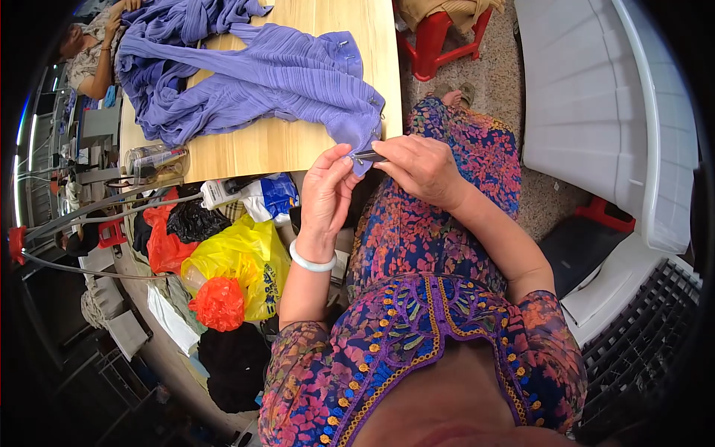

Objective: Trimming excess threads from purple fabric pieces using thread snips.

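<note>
Left hand (328, 190) pinches purple garment (283, 78) edge; right hand (421, 167) grips small dark tool (368, 156); keep fabric taut at table (261, 145) edge.

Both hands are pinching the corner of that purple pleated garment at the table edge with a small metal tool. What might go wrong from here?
The small metal tool in the right hand lies close to the left hand fingertips, so it might nick them. It works right at the purple garment corner, so the thin pleats could snag. The clear jar sits near the table edge; tugging the cloth might shift it.
</note>
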A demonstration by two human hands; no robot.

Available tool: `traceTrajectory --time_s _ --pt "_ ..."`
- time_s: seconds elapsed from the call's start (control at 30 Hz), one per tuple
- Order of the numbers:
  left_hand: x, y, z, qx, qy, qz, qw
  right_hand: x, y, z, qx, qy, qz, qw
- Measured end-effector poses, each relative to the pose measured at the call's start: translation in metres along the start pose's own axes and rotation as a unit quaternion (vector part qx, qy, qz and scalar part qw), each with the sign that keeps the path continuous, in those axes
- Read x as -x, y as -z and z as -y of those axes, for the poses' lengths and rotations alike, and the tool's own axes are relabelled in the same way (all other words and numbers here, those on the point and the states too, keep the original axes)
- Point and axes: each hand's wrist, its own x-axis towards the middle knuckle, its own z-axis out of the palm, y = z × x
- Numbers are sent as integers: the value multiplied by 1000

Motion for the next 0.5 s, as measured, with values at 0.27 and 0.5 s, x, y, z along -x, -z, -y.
traceTrajectory --time_s 0.27,0.5 --pt "4 -7 -3 -119 -67 -45 990 0 0 -5 -19 -40 -18 999" --pt "4 -9 -3 -200 -137 -53 969 1 0 -1 -30 -28 3 999"
